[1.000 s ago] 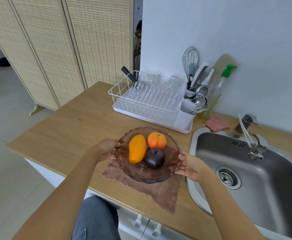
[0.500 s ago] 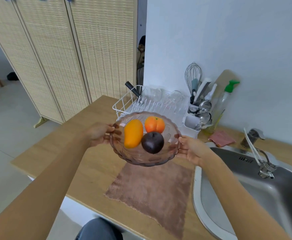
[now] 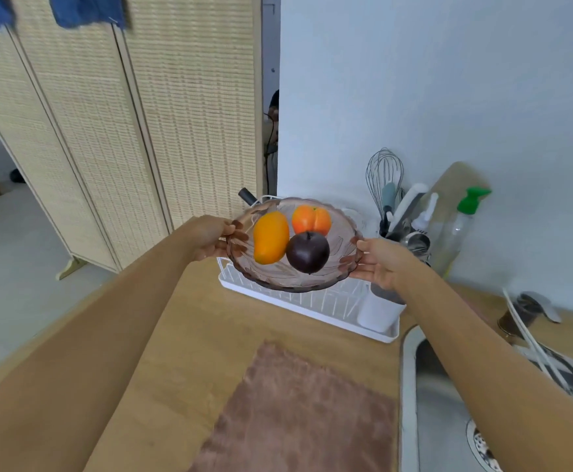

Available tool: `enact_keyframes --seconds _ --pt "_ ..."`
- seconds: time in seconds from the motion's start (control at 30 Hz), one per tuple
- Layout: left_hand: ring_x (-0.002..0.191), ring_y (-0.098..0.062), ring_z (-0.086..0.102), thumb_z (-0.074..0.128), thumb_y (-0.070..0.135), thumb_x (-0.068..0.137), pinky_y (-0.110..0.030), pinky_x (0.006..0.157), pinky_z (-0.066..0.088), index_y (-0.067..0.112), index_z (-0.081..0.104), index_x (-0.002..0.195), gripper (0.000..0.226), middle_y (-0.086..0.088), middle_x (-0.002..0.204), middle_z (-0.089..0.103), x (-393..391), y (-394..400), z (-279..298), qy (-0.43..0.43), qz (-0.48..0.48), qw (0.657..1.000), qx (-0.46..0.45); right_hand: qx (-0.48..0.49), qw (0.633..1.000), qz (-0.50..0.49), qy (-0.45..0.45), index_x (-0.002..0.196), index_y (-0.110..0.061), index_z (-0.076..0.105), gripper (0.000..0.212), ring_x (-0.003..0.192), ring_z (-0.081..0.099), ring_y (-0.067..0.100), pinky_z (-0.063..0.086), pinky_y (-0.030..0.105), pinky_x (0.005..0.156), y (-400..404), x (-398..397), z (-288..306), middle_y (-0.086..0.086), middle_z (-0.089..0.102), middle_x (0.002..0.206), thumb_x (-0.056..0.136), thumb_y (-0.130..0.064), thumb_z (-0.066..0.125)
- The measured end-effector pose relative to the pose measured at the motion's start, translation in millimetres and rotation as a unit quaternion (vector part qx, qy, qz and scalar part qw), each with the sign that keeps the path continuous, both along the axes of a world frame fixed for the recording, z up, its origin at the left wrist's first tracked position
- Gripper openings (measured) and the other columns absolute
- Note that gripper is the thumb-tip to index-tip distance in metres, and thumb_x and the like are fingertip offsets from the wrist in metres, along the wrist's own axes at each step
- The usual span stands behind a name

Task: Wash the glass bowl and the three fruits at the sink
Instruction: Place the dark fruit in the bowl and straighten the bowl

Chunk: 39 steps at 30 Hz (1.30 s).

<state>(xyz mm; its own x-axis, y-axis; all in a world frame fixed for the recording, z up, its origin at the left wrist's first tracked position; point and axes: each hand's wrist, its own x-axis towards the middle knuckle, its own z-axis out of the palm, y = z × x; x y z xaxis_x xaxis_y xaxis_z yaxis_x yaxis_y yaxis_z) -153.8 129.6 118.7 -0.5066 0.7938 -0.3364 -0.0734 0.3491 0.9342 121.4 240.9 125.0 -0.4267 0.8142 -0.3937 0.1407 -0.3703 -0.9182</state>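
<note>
A brownish glass bowl (image 3: 278,277) hangs in the air above the counter, in front of the dish rack. Inside it lie a yellow-orange mango (image 3: 270,241), an orange peach (image 3: 311,219) and a dark purple plum (image 3: 307,252). My left hand (image 3: 211,238) grips the bowl's left rim, thumb over the edge. My right hand (image 3: 378,262) grips the right rim, fingers curled under it. The steel sink (image 3: 438,403) lies low at the right, with its drain (image 3: 482,447) at the corner.
A brown cloth (image 3: 298,413) lies on the wooden counter (image 3: 189,335) below the bowl. Behind stand a white dish rack (image 3: 315,306), a utensil holder with a whisk (image 3: 384,175), a green-topped spray bottle (image 3: 458,229) and the faucet (image 3: 530,311). A folding screen (image 3: 108,131) is at left.
Both hands have lifted the bowl with the fruits off the brown cloth and raised it higher, in front of the dish rack. The cloth now lies bare.
</note>
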Motion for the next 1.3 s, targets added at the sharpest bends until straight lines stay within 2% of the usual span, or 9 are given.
enact_keyframes --seconds 0.2,0.37,0.5,0.63,0.77,0.87,1.03,1.17,1.3 --pt "0.077 -0.028 0.063 0.034 0.002 0.101 -0.04 0.079 0.054 0.003 0.057 0.092 0.026 -0.015 0.092 0.066 -3 47 -18 0.005 0.026 1.0 0.008 -0.004 0.999 -0.028 -0.025 0.082 -0.01 0.054 0.024 0.071 0.061 0.026 0.051 0.033 0.055 35 -13 -11 0.015 0.061 0.084 0.099 -0.004 0.039" --pt "0.074 -0.027 0.062 0.03 0.004 0.102 -0.031 0.058 0.059 -0.002 0.055 0.112 0.027 -0.013 0.089 0.065 -9 69 -34 0.013 0.018 1.0 -0.016 -0.013 0.998 -0.036 -0.045 0.086 -0.008 0.054 0.023 0.072 0.061 0.026 0.049 0.033 0.055 56 -24 -26 0.014 0.062 0.082 0.1 -0.004 0.036" --pt "0.074 -0.026 0.062 0.029 0.005 0.103 -0.032 0.066 0.056 0.001 0.053 0.112 0.026 -0.012 0.088 0.065 -13 78 -42 0.011 0.009 1.0 -0.017 -0.019 0.998 -0.039 -0.053 0.086 -0.008 0.054 0.024 0.071 0.061 0.025 0.049 0.033 0.054 66 -31 -39 0.013 0.062 0.081 0.1 -0.005 0.035" --pt "0.077 -0.026 0.062 0.029 0.006 0.104 -0.035 0.074 0.054 0.001 0.053 0.112 0.026 -0.011 0.089 0.065 -17 84 -51 0.015 0.001 1.0 -0.018 -0.023 0.997 -0.049 -0.056 0.102 -0.006 0.054 0.017 0.081 0.063 0.027 0.049 0.034 0.057 74 -35 -49 0.013 0.062 0.08 0.1 -0.006 0.037" --pt "0.077 -0.025 0.062 0.029 0.008 0.104 -0.036 0.077 0.053 0.004 0.052 0.113 0.025 -0.009 0.09 0.065 -18 91 -57 0.009 0.002 1.0 -0.011 -0.033 0.996 -0.061 -0.047 0.109 -0.006 0.054 0.019 0.071 0.063 0.025 0.05 0.034 0.046 80 -35 -57 0.014 0.064 0.084 0.098 -0.006 0.039" --pt "0.076 -0.025 0.062 0.03 0.009 0.104 -0.038 0.079 0.053 0.005 0.052 0.109 0.023 -0.008 0.089 0.065 -17 95 -59 0.016 0.007 1.0 -0.006 -0.031 0.996 -0.076 -0.037 0.109 -0.006 0.055 0.02 0.069 0.063 0.025 0.049 0.026 0.035 84 -38 -61 0.014 0.065 0.082 0.097 -0.004 0.039" --pt "0.073 -0.024 0.062 0.029 0.008 0.104 -0.036 0.074 0.053 0.006 0.052 0.109 0.023 -0.008 0.088 0.065 -16 95 -58 0.008 0.016 1.0 -0.009 -0.03 0.996 -0.075 -0.039 0.111 -0.006 0.056 0.021 0.072 0.064 0.025 0.05 0.026 0.035 84 -38 -63 0.014 0.065 0.085 0.098 -0.006 0.039" --pt "0.071 -0.022 0.061 0.029 0.011 0.104 -0.034 0.074 0.053 0.008 0.055 0.093 0.028 -0.007 0.084 0.065 -12 93 -55 0.004 0.025 1.0 -0.015 -0.021 0.996 -0.069 -0.049 0.108 -0.006 0.056 0.018 0.07 0.064 0.024 0.05 0.029 0.039 83 -35 -61 0.014 0.066 0.084 0.098 -0.006 0.041" --pt "0.073 -0.018 0.059 0.031 0.022 0.104 -0.03 0.069 0.051 0.008 0.059 0.093 0.033 -0.008 0.083 0.063 -6 85 -53 0.063 -0.018 0.996 -0.053 -0.011 0.994 -0.056 -0.091 0.11 -0.002 0.06 0.023 0.072 0.067 0.023 0.051 0.026 0.04 80 -38 -59 0.015 0.069 0.088 0.092 -0.003 0.046"
